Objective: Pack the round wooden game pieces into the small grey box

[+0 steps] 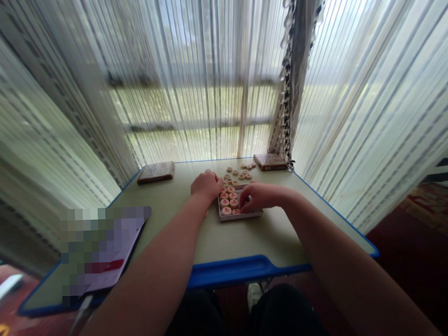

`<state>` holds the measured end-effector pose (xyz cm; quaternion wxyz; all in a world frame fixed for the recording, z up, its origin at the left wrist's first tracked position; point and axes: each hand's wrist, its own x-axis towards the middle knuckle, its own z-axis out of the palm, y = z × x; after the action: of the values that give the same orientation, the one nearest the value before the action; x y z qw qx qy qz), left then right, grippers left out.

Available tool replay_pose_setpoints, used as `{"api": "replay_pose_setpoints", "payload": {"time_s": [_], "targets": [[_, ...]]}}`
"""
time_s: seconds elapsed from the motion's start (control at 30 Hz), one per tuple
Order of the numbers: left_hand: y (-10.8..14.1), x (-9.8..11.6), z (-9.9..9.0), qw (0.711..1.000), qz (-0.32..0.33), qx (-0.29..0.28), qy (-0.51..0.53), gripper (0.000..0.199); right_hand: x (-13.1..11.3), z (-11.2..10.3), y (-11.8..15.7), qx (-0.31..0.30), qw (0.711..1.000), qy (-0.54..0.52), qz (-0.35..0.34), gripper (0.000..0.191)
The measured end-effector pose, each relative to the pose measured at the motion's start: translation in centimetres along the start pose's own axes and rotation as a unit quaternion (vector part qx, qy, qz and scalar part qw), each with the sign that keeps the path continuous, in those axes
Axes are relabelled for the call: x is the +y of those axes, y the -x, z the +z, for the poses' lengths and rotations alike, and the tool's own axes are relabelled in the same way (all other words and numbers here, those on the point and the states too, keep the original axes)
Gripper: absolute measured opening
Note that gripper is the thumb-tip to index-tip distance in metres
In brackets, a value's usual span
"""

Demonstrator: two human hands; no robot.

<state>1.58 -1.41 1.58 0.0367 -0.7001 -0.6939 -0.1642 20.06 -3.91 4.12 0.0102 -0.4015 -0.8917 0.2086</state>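
Note:
A shallow open box (244, 216) stands on the table, with round wooden Chinese chess pieces (225, 203) lying in rows along its left side, red characters facing up. My right hand (259, 195) reaches into the box from the right, fingers bent down and closed on a chess piece (236, 211) at the near end of the second row. At the box's far left corner, my left hand (207, 185) is closed with curled fingers; what they hold, if anything, is hidden. Loose chess pieces (242, 174) lie scattered just beyond the box.
A flat brown box (156, 172) lies at the table's far left, and another box (271, 161) at the far right. On the left rests a tablet-like device (115, 262), partly blurred out. The table has a blue edge (231, 271); sheer curtains (206, 90) hang behind.

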Motion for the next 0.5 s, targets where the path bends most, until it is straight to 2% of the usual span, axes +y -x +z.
{"api": "replay_pose_setpoints", "payload": {"time_s": [0.2, 0.27, 0.37, 0.43, 0.5], "targets": [[0.0, 0.0, 0.0, 1.000, 0.003, 0.005, 0.002, 0.043, -0.4, -0.4, 0.6, -0.009, 0.999, -0.050, 0.019, 0.026], [0.1, 0.0, 0.0, 1.000, 0.000, 0.001, 0.002, 0.043, 0.0, -0.6, 0.6, 0.015, 0.995, -0.098, 0.020, 0.031], [0.1, 0.0, -0.1, 1.000, -0.002, -0.008, 0.004, 0.043, 1.6, -0.4, -0.2, 0.110, 0.981, -0.156, 0.027, 0.041], [0.0, 0.0, -0.1, 1.000, -0.002, -0.011, 0.006, 0.044, 3.3, 0.2, -1.3, 0.224, 0.961, -0.146, 0.067, 0.040], [-0.1, 0.0, 0.0, 1.000, -0.001, -0.012, 0.012, 0.044, 5.0, 1.0, -2.5, 0.337, 0.931, -0.083, 0.110, 0.034]]}}
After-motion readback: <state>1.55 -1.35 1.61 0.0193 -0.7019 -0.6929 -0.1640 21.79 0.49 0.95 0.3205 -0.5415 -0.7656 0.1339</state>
